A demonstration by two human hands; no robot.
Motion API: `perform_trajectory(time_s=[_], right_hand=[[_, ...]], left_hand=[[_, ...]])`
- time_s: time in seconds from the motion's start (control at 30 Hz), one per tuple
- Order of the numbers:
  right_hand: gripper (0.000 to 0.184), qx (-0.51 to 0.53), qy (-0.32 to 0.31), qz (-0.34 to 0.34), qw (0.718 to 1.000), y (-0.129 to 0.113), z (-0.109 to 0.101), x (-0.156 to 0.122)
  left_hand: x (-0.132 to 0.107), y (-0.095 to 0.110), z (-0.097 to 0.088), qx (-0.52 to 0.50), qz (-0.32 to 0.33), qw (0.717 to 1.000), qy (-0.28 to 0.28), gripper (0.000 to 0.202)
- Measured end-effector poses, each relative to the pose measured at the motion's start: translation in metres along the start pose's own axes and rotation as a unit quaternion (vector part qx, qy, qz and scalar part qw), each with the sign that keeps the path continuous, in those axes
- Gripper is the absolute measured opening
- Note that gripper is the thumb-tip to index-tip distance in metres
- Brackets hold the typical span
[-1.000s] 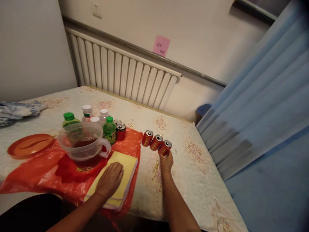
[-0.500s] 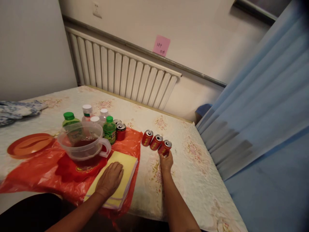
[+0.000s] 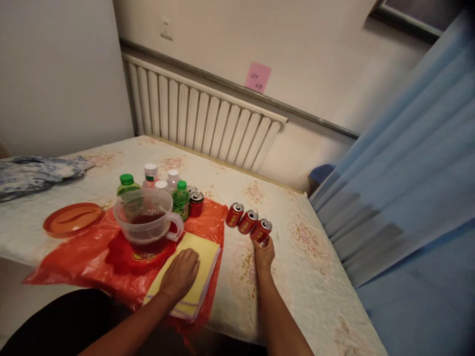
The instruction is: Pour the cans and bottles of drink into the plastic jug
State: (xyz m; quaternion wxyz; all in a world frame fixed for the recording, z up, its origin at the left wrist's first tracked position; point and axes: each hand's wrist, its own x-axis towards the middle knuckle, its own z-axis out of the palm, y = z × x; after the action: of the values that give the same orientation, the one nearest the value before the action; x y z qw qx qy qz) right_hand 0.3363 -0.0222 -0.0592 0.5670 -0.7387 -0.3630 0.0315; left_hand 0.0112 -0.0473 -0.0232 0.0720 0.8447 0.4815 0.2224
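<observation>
My right hand (image 3: 264, 253) is wrapped round the lower part of a red drink can (image 3: 261, 229), the nearest of three that stand upright in a slanting row. The middle can (image 3: 248, 222) and the far can (image 3: 234, 215) stand close beside it. Flat on a folded yellow cloth (image 3: 202, 247) rests my left hand (image 3: 181, 272), its fingers stretched out. Left of the cloth, a clear plastic jug (image 3: 144, 222) holds dark liquid and sits on a red scalloped plate (image 3: 115, 254).
A red plastic bag (image 3: 70, 257) lies under the plate and cloth. Behind the jug stand several bottles, among them a green-capped bottle (image 3: 181, 202), and another red can (image 3: 196, 205). An orange lid (image 3: 72, 219) lies at left. A blue curtain (image 3: 408, 148) hangs at right.
The view has shifted slightly, so everything appears a little further right. Both hands keep their places, the right on the nearest can and the left on the cloth.
</observation>
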Motion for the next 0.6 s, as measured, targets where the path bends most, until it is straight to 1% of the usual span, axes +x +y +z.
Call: perform_trajectory(time_s=[0.1,0.17,0.23,0.27,0.33,0.43,0.53,0.6], right_hand=[[0.055,-0.012,0.027,0.038,0.999,-0.002,-0.008,-0.008],[0.045,-0.022,0.054,0.056,0.997,-0.007,-0.015,-0.019],[0.036,-0.024,0.066,0.058,0.996,-0.014,-0.020,-0.033],[0.032,-0.020,0.058,0.052,0.997,-0.020,-0.020,-0.041],[0.028,-0.001,0.016,0.028,0.999,-0.034,-0.014,-0.056],[0.024,0.040,-0.083,-0.023,0.995,-0.062,0.010,-0.069],[0.024,0.079,-0.162,-0.065,0.981,-0.097,0.048,-0.067],[0.028,0.099,-0.193,-0.085,0.973,-0.122,0.077,-0.061]], left_hand=[[-0.001,0.000,0.000,-0.004,-0.003,1.000,0.002,0.020],[-0.002,0.001,-0.001,-0.010,-0.002,1.000,0.006,0.020],[-0.003,0.001,-0.003,-0.018,-0.002,1.000,0.012,0.019],[-0.003,0.002,-0.003,-0.022,-0.003,1.000,0.015,0.018],[-0.004,0.002,-0.004,-0.029,-0.004,0.999,0.021,0.018],[-0.005,0.001,-0.002,-0.028,-0.004,0.999,0.028,0.018],[-0.006,-0.001,0.001,-0.020,-0.004,0.999,0.029,0.018],[-0.007,-0.001,0.002,-0.018,-0.006,0.999,0.029,0.017]])
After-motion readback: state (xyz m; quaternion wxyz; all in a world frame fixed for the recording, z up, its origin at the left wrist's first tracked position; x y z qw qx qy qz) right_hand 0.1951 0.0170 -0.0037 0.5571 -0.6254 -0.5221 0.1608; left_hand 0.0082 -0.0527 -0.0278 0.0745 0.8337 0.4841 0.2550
